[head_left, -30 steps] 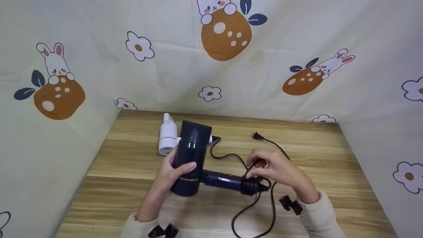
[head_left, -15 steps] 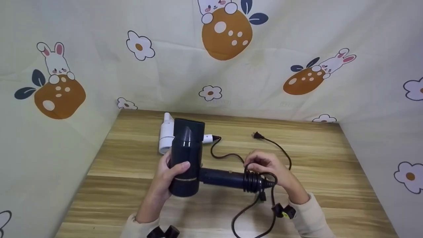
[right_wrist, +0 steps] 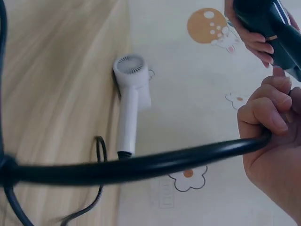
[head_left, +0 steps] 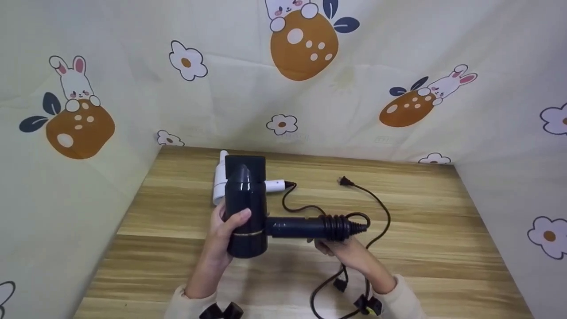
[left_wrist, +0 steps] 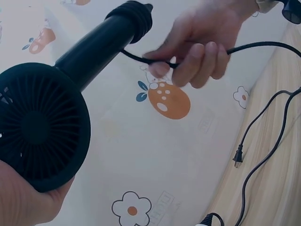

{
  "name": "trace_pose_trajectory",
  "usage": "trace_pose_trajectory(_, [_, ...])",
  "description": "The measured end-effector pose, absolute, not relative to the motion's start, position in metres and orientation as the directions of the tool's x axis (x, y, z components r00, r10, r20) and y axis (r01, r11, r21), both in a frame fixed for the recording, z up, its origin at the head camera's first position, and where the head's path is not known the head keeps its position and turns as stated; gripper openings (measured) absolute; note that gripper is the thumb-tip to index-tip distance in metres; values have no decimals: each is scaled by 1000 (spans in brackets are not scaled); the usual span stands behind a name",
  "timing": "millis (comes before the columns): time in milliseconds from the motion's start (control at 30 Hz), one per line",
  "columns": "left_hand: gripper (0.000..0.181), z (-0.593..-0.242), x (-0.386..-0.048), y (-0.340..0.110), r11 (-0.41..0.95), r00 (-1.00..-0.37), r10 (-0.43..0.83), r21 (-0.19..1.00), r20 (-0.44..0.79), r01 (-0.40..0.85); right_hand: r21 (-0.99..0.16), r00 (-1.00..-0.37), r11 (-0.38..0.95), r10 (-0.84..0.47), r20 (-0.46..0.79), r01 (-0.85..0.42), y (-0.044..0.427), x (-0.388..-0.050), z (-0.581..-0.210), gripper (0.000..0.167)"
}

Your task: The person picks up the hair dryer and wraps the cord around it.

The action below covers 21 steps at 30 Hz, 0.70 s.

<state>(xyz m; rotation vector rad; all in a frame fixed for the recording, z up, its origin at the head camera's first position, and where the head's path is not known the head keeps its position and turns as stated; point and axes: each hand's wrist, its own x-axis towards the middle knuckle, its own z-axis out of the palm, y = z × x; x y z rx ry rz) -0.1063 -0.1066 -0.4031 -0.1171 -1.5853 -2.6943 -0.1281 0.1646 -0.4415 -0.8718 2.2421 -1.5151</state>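
A dark hair dryer (head_left: 246, 199) is held up above the table by my left hand (head_left: 219, 235), the thumb across its barrel. Its handle (head_left: 294, 227) points right, with black cord (head_left: 337, 227) coiled round the end. Beneath that end is my right hand (head_left: 350, 254), partly hidden by the coils. In the left wrist view the right hand (left_wrist: 202, 47) grips a length of the cord (left_wrist: 258, 44), fingers curled round it, close to the handle. The dryer's round vent (left_wrist: 40, 125) faces that camera.
Behind the dark dryer a white hair dryer (head_left: 275, 185) lies on the wooden table (head_left: 168, 212), its black cord running right. One plug (head_left: 345, 181) lies at the back right, another (head_left: 340, 284) near the front. Patterned cloth (head_left: 239, 102) walls the back and sides.
My right hand has moved from above the handle's end to below it. The dark dryer has shifted slightly left, its handle end now higher, and more of the white dryer's handle shows.
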Motion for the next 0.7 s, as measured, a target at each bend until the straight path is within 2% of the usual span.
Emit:
trace_pose_trajectory(67, [32, -402, -107, -105, -471, -999, -9, 881, 52, 50, -930, -769, 209, -630, 108, -302, 160, -128, -444, 26])
trace_pose_trajectory(167, [38, -402, -109, -103, -436, -997, -76, 898, 24, 55, -895, -775, 215, -601, 195, -392, 156, -124, -441, 25])
trace_pose_trajectory(367, [44, -406, -116, -100, -352, -984, -180, 933, 6, 70, -711, -778, 382, -504, 375, -590, 154, -117, -442, 20])
trace_pose_trajectory(567, [41, -417, -122, -97, -327, -980, -199, 943, -13, 54, -518, -690, 457, -510, 513, -723, 155, -115, -441, 19])
trace_pose_trajectory(700, [34, -425, -124, -96, -359, -979, -197, 933, -56, 18, -413, -646, 498, -548, 531, -762, 156, -117, -440, 18])
